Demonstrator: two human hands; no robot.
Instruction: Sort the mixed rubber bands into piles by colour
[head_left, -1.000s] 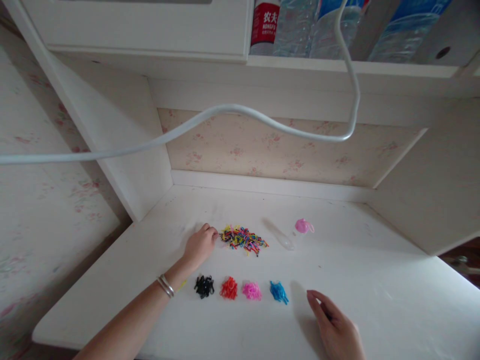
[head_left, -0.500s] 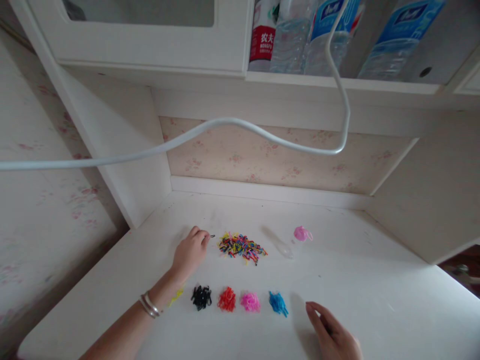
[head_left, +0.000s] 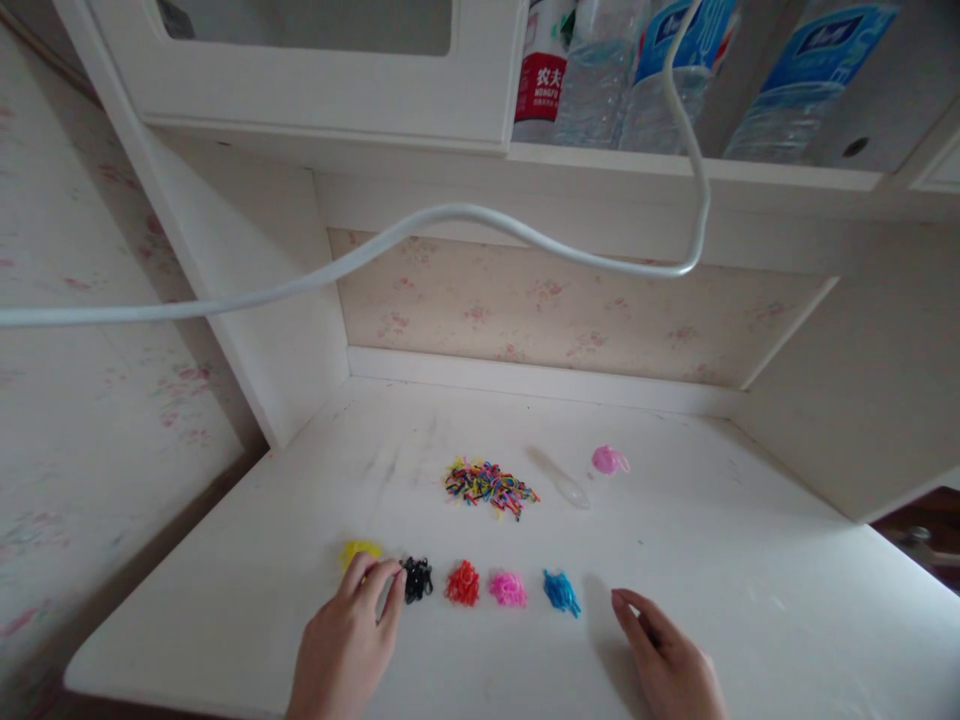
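My left hand (head_left: 346, 632) is closed in a pinch at the left edge of a pile of black rubber bands (head_left: 418, 580). The black band in its fingertips is hard to tell from the pile. Behind its knuckles lies a partly covered pile of yellow rubber bands (head_left: 360, 552). Red rubber bands (head_left: 463, 583), pink rubber bands (head_left: 508, 589) and blue rubber bands (head_left: 561, 592) lie in separate piles to the right. My right hand (head_left: 667, 655) rests beside the blue pile, thumb and fingertip together, with nothing visible between them. Farther back is a mixed heap of coloured rubber bands (head_left: 489, 486).
Right of the mixed heap lie a clear plastic piece (head_left: 576, 494) and a small pink item with a loop (head_left: 607, 460). A white cable (head_left: 465, 213) crosses in front of the cabinet (head_left: 322, 100). Water bottles (head_left: 600, 85) stand on the shelf above the white desk (head_left: 487, 660).
My left hand has come from beside the mixed heap back toward me, to the black pile, with a black rubber band pinched. My right hand has hardly moved. The view has shifted slightly.
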